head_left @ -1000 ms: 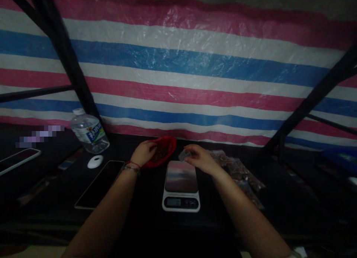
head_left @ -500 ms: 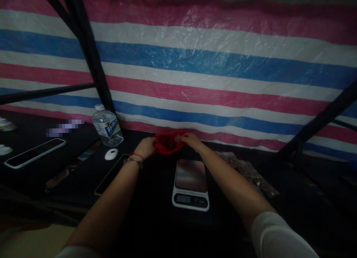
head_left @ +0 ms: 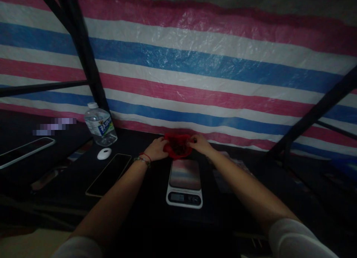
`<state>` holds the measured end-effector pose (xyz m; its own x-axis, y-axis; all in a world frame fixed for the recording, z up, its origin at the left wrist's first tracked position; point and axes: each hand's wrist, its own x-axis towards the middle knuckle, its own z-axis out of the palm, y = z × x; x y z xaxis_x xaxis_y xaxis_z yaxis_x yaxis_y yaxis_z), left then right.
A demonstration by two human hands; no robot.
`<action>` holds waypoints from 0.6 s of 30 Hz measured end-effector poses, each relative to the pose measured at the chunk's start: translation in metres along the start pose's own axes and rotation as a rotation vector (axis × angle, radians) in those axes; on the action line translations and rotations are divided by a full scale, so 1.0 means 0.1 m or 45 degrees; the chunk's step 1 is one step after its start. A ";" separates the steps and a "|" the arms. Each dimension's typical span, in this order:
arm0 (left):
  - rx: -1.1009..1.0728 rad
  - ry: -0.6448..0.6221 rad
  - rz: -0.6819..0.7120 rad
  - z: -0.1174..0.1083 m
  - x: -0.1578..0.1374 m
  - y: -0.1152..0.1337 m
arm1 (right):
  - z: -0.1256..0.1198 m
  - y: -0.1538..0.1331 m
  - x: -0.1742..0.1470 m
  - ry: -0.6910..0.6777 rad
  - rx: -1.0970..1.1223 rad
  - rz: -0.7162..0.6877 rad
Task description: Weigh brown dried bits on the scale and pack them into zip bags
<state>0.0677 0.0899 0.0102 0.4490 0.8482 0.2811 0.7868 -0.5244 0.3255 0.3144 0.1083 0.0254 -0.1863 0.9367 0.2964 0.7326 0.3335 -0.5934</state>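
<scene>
Red and open-mouthed, one bag holding dark, indistinct bits sits at the centre of the frame. The left hand has its fingers pinched on the bag's left rim, probably to keep the mouth spread; the right hand meets the right rim, but whether its fingers grasp anything, I cannot tell. One white digital scale lies just below the bag on the black worktop, its display towards the wearer, presumably for easy reading. Left of centre are one clear bottle, one white oval object and two phones, near and far. Clear packets, uncountable behind the right forearm, lie right of centre.
</scene>
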 end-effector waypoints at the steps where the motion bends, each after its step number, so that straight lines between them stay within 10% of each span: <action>1: -0.001 0.070 0.049 -0.03 0.01 0.03 | 0.02 -0.03 -0.02 0.043 0.006 -0.022; 4: -0.021 0.189 0.169 -0.08 0.09 0.11 | 0.10 -0.19 -0.06 0.065 0.093 -0.099; 9: 0.091 -0.232 -0.029 0.20 0.34 0.14 | 0.29 -0.37 -0.04 -0.069 0.107 -0.059; 18: 0.127 -0.316 -0.142 0.57 0.51 0.16 | 0.52 -0.18 0.14 -0.400 -0.717 -0.021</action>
<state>0.1277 0.1294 -0.0219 0.4377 0.8990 0.0148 0.8694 -0.4274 0.2479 0.2644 0.1210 0.0009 -0.3204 0.9471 0.0183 0.9436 0.3208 -0.0815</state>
